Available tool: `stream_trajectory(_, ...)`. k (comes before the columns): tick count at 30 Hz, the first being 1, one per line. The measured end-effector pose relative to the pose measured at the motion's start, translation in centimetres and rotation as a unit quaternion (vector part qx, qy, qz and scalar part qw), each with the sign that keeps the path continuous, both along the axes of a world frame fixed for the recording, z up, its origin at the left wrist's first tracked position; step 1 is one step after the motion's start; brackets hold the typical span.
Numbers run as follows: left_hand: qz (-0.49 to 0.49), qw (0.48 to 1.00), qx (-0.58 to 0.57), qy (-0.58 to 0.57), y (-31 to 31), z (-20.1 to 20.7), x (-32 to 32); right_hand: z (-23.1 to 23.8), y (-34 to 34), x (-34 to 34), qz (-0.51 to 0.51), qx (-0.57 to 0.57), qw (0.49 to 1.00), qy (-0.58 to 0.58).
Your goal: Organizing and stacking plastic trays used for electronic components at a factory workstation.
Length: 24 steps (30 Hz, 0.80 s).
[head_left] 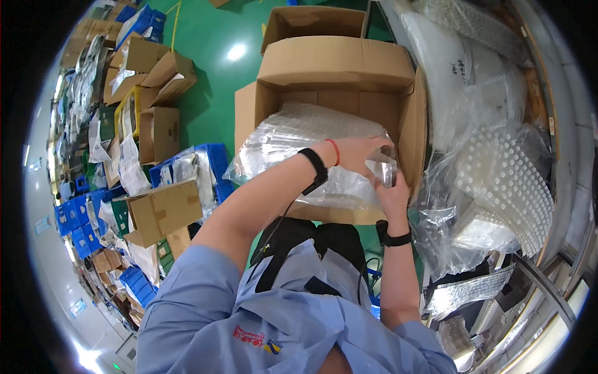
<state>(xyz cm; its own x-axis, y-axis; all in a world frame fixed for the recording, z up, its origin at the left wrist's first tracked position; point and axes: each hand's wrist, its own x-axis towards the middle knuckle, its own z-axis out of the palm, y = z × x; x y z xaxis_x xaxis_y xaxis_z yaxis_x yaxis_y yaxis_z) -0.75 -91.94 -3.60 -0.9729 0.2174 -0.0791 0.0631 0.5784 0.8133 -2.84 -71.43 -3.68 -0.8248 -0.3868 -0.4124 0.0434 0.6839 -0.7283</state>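
An open cardboard box (336, 62) stands in front of me, with clear plastic wrap (293, 134) heaped in it and hanging over its left side. Over the box's right part, my left hand (361, 154) reaches across the plastic with its fingers bent at the upper end of a small shiny silvery piece (386, 171). From below, my right hand (393, 198) grips the same piece between thumb and fingers. Both hands are close together, and part of the piece is hidden behind them. Its exact kind cannot be made out.
On the right lie bags of clear plastic (486, 81) and dotted bubble wrap (507, 181). Another cardboard box (311, 22) stands behind mine. To the left, a small carton (165, 212), blue bins (215, 165) and more cartons line the green floor (215, 81).
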Motion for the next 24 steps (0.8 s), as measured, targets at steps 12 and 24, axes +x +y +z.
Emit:
stream_trajectory(12, -0.200, 0.943, -0.055, -0.260, 1.2, -2.1, -4.5, -1.2, 1.4, -0.2, -0.026, -0.043, 0.998, -0.028)
stream_trajectory(24, -0.131, 0.980, -0.034, -0.147, 0.1, -3.5, -2.1, -10.1, 5.9, 1.3, -0.286, -0.322, 0.874, -0.225)
